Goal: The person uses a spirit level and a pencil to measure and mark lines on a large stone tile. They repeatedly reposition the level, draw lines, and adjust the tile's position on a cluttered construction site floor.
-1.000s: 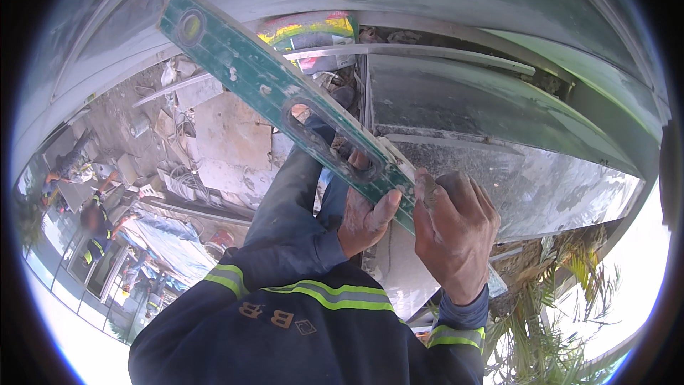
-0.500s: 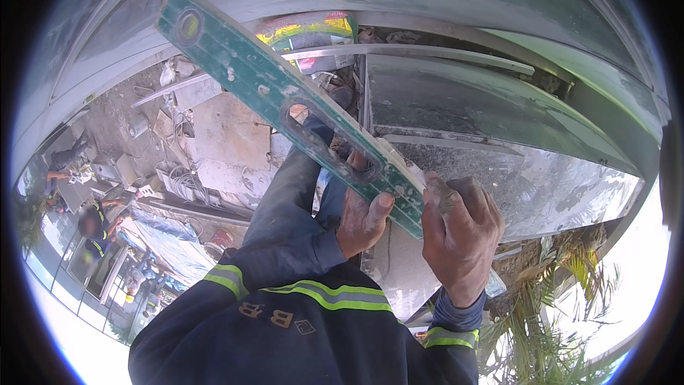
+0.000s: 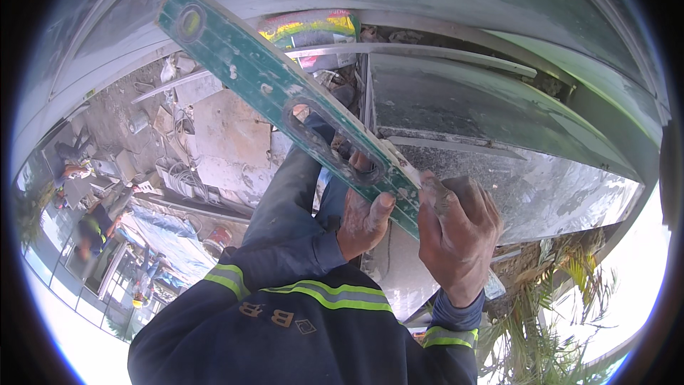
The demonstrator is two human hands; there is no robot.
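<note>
A long green spirit level point(image 3: 242, 82), smeared with dried whitish mortar, slants from the upper left down to my hands. It has a round vial near its far end and an oblong hand slot nearer to me. My left hand point(image 3: 365, 224) grips it by the slot, thumb pressed on the green face and fingers partly hidden behind. At the near end, my right hand point(image 3: 463, 224) is closed with curled fingers against the level's edge and corner; its fingertips are partly hidden.
A dusty dark stone slab point(image 3: 491, 178) lies on the right, beside a palm plant point(image 3: 548, 314). A colourful sack point(image 3: 313, 28) sits beyond the level. Boards, coiled cable point(image 3: 184, 180) and rubble litter the ground on the left. Co-workers point(image 3: 92, 232) are at the far left.
My right hand has slid slightly left over the level's near end, covering its corner. The level and my left hand have barely moved. Co-workers at the far left have shifted.
</note>
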